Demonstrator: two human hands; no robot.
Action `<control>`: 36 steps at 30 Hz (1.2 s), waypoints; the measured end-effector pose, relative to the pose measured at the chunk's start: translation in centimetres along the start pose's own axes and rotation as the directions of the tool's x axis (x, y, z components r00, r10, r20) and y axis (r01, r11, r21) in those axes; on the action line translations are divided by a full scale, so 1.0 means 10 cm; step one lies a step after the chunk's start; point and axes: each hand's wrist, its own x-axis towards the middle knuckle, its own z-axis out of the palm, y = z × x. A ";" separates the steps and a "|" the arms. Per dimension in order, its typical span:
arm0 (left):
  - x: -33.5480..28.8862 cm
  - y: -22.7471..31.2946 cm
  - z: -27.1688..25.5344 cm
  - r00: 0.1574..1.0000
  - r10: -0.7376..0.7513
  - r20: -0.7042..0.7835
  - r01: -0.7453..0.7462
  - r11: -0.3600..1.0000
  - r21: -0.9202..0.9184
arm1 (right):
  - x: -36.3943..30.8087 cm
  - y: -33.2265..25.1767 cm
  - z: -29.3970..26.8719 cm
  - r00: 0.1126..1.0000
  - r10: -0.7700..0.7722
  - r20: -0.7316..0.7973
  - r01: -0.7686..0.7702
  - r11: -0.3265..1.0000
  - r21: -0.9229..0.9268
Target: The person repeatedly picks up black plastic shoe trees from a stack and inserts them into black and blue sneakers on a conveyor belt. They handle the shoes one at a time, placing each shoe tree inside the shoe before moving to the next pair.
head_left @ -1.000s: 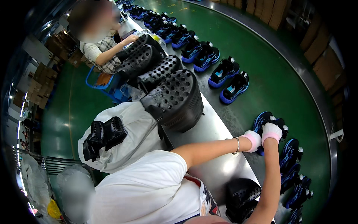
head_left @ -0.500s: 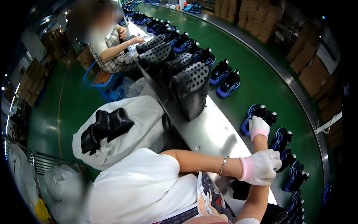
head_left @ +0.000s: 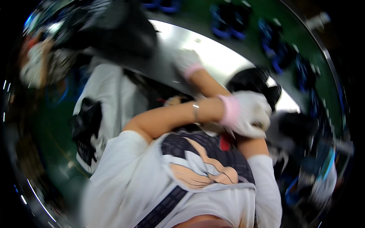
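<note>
My left hand (head_left: 251, 114), in a white glove with a pink cuff, curls its fingers closed beside a glossy black object (head_left: 251, 81). Blur hides what that object is and whether the fingers hold anything. My left arm crosses over my right arm. My right hand (head_left: 188, 62), gloved the same way, is over the shiny metal bench (head_left: 218, 53); motion smears its fingers. To its left stands a large dark black stack (head_left: 125, 30), which showed as black clogs with holed tops in the earlier picture.
Pairs of blue-and-black shoes (head_left: 230, 19) line the green conveyor belt (head_left: 254, 49) beyond the bench. Black shoe-like pieces (head_left: 87, 121) lie on a white covered heap (head_left: 102, 83) to my left. Another person (head_left: 34, 66) sits at the far left.
The view has turned and blurred. My right hand has left the blue-and-black shoes on the belt and is now over the bench, nearer the black stack. A glossy black object now shows beside my left hand.
</note>
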 end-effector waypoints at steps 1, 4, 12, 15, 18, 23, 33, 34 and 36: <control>-0.02 -0.07 -0.01 0.999 0.016 -0.031 -0.016 1.000 -0.015 | 0.01 0.08 0.10 0.997 0.010 -0.081 -0.008 1.000 0.021; -0.20 -0.21 -0.11 0.997 -0.072 -0.005 0.072 0.997 -0.020 | 0.10 0.05 0.33 0.964 -0.045 -0.262 0.073 0.993 0.098; -0.15 -0.50 -0.01 0.981 -0.190 0.049 0.196 0.962 -0.188 | 0.06 0.25 0.44 0.915 -0.006 -0.404 0.104 0.970 0.222; -0.21 -0.55 0.00 0.978 -0.196 0.068 0.207 0.955 -0.214 | 0.07 0.25 0.49 0.914 -0.015 -0.406 0.129 0.958 0.256; -0.29 -0.52 -0.05 0.967 -0.250 0.052 0.253 0.913 -0.321 | 0.06 0.24 0.47 0.918 -0.027 -0.395 0.140 0.955 0.261; -0.29 -0.48 0.01 0.947 -0.321 0.005 0.302 0.885 -0.354 | 0.04 0.28 0.45 0.927 -0.027 -0.375 0.137 0.953 0.271; -0.31 -0.52 0.06 0.962 -0.273 -0.012 0.257 0.919 -0.300 | 0.03 0.28 0.40 0.935 -0.047 -0.353 0.155 0.946 0.283; -0.31 -0.52 0.06 0.963 -0.268 -0.007 0.254 0.918 -0.303 | 0.02 0.29 0.41 0.935 -0.041 -0.352 0.148 0.948 0.283; -0.31 -0.53 0.06 0.950 -0.311 -0.030 0.287 0.907 -0.308 | 0.01 0.31 0.42 0.946 -0.045 -0.322 0.138 0.952 0.273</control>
